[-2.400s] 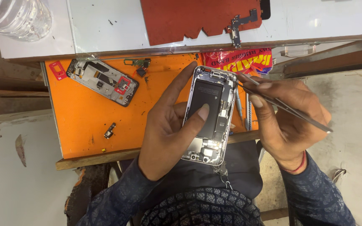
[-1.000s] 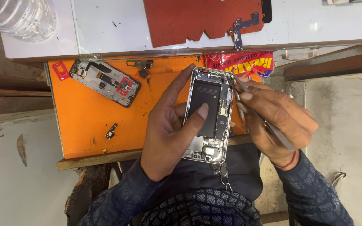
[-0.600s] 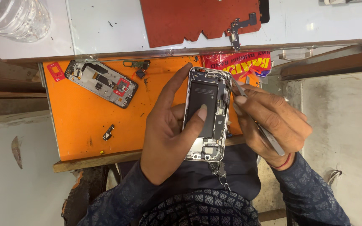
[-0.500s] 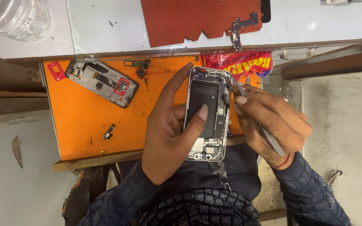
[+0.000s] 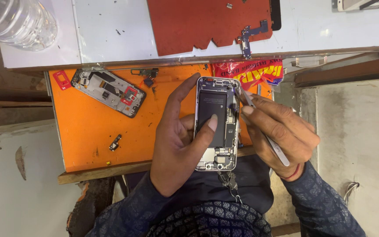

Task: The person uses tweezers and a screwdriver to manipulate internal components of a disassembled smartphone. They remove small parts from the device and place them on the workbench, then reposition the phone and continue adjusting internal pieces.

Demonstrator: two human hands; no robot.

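Tweezers meet an opened phone over an orange mat

Right hand [image 5: 281,131] fingers pinch tweezers [image 5: 266,134] at the opened phone [image 5: 217,123], clasped by the left hand [image 5: 178,142] above the mat's [image 5: 88,131] front right corner; a slip could scratch components.

Opened phone [image 5: 217,123] between both hands

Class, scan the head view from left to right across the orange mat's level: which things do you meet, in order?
Small red frame → detached phone panel → left hand → opened phone → tweezers in the right hand.
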